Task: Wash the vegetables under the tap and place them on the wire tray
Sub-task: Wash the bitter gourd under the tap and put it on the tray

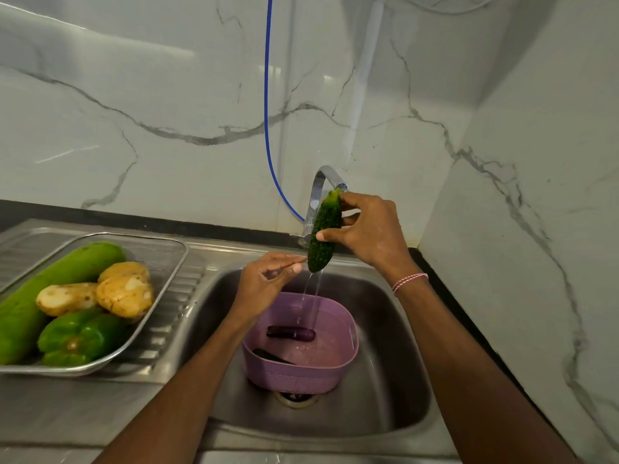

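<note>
Bumpy dark-green bitter gourd (324, 231) is pinched upright by right hand (368, 229); left hand (268, 283) spread, fingertips touching it. Two eggplants (290, 333) lie in purple basket (301, 373).

The purple basket (301, 363) fills the sink (395, 380) middle; open basin lies to its right, the tap (321, 182) overhead.

White marble-look wall (150, 105) w/ grey veins, meets a side wall (542, 162) at right corner; blue hose (267, 95) hangs down; black countertop edge (469, 316); soft glare upper left
</note>
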The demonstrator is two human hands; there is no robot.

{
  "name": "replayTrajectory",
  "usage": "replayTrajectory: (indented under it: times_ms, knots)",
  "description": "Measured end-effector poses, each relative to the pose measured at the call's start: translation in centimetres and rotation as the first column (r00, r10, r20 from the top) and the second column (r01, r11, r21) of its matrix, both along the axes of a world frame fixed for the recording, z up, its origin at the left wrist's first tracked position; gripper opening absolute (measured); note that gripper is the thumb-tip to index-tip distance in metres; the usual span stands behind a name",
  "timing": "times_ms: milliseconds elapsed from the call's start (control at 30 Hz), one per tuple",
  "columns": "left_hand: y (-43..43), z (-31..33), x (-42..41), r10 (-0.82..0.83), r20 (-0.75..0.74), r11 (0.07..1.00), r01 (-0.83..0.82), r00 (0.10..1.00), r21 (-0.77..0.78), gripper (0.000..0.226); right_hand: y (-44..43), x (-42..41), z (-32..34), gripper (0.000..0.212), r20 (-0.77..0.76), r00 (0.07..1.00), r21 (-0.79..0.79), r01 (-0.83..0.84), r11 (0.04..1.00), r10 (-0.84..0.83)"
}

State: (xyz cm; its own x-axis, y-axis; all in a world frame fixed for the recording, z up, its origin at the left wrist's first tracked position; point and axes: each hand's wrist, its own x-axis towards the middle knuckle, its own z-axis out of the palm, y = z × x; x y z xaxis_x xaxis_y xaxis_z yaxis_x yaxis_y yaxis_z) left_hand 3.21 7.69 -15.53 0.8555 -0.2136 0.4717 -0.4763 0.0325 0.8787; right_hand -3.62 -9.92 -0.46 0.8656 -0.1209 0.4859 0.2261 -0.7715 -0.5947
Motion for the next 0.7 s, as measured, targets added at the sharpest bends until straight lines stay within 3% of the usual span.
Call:
replayTrajectory:
  times_ms: [533,700]
  knots:
    - [-0.3,0.0,0.0,0.106,0.073,0.994,-0.107,0.992,0.002,0.025,0.3,-0.3,-0.6,0.074,0.072,0.996,0.098,0.036,0.995,-0.043]
    - [-0.4,-0.2,-0.1,0.114,0.016,0.993,-0.114,0.993,-0.019,0.025,1.5,0.0,-4.6,0.072,-0.011,1.0,0.113,0.022,0.993,-0.021]
